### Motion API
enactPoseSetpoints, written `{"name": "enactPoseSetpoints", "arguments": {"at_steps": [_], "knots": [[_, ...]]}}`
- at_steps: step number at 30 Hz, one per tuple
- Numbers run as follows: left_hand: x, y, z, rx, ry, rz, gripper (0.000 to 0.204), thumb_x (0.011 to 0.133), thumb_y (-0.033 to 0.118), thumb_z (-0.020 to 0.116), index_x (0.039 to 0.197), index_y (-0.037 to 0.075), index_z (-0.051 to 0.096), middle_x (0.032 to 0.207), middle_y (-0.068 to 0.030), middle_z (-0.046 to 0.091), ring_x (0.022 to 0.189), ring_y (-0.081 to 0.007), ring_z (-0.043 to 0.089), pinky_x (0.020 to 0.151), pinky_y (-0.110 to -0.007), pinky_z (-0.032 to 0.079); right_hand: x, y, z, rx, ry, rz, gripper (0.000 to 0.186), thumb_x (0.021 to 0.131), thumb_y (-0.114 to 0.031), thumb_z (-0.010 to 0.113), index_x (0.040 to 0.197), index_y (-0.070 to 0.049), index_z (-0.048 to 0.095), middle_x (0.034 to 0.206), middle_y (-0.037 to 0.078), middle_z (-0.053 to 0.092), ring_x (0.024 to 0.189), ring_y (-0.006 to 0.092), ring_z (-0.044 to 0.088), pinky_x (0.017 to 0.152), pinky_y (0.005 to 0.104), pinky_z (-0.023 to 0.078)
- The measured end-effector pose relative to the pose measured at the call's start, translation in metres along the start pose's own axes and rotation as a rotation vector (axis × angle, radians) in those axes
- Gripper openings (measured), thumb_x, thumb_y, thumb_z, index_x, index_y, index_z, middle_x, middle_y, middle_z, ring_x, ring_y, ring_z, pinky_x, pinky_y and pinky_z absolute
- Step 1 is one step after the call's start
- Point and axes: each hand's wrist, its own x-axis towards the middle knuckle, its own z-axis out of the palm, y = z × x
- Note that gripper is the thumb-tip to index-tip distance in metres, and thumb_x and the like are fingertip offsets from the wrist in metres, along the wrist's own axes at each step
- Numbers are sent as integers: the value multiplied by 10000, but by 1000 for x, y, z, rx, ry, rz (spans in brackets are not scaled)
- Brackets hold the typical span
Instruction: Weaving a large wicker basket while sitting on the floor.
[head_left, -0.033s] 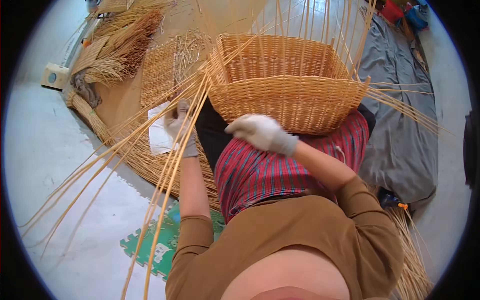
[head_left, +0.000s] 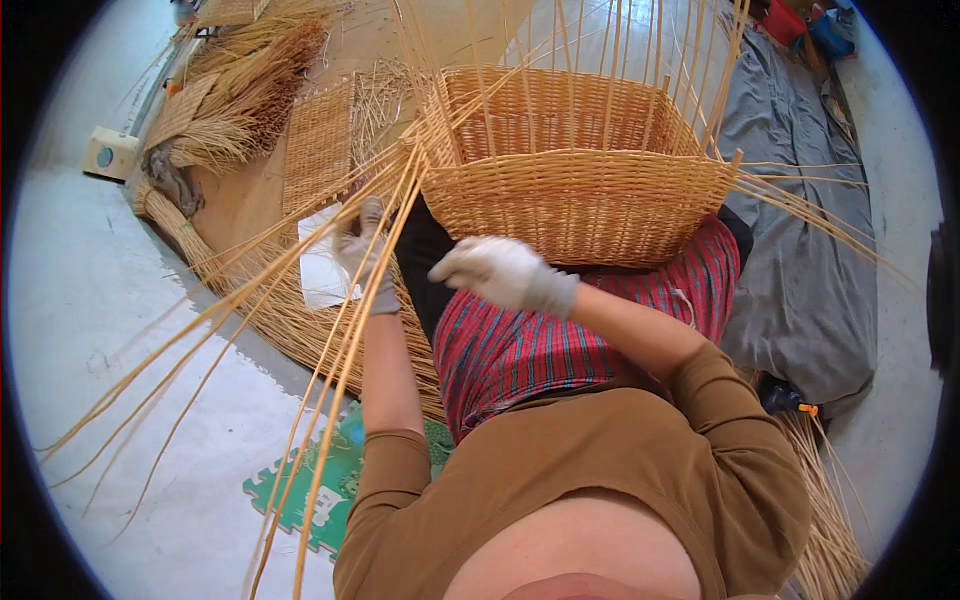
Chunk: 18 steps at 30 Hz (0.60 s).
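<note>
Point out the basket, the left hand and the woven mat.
basket (head_left: 580, 205), head view, front woven wall.
left hand (head_left: 362, 255), head view, back of the glove, closed around long canes.
woven mat (head_left: 318, 145), head view, middle of the flat panel.

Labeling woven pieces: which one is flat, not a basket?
The rectangular woven mat lying flat on the floor, left of the big basket, which has raised walls and upright stakes.

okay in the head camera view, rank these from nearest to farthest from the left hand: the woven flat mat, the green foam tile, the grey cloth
From the left hand:
1. Woven flat mat, just above the hand, on the floor to the left of the basket.
2. Green foam tile, below the hand, beside the left elbow.
3. Grey cloth, far across on the right side.
</note>
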Motion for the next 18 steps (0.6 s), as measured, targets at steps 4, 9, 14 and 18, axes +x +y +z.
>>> {"name": "enactPoseSetpoints", "arguments": {"at_steps": [4,9,14,18], "knots": [[-29,-37,-51,-340,-190,-305,536,913,327,656,1320,-9,567,1185,-149,665,1073,-245,647,966,-352,517,73,-39,53,-254,187,-588,320,829,-151,655,1148,-172,658,1123,119,642,1020,334,629,862,419,532],[-13,-34,-37,-255,-285,-238,541,917,322,650,1334,-10,554,1205,-152,656,1092,-248,638,982,-352,503,131,-34,77,-214,-77,-309,239,760,-209,708,988,-151,664,860,97,679,847,315,668,758,411,533],[8,-40,-14,-112,-422,-189,548,922,315,642,1350,-11,538,1231,-155,643,1116,-252,626,1001,-352,487,132,80,71,-522,-66,-283,152,671,-241,734,742,-122,674,711,110,658,700,319,658,651,448,509],[23,-38,-44,64,-428,-199,553,927,309,636,1364,-11,526,1251,-158,634,1134,-256,617,1017,-352,473,132,21,72,-121,44,-114,190,641,-210,758,579,-89,626,568,154,569,569,345,594,598,425,471]]}}
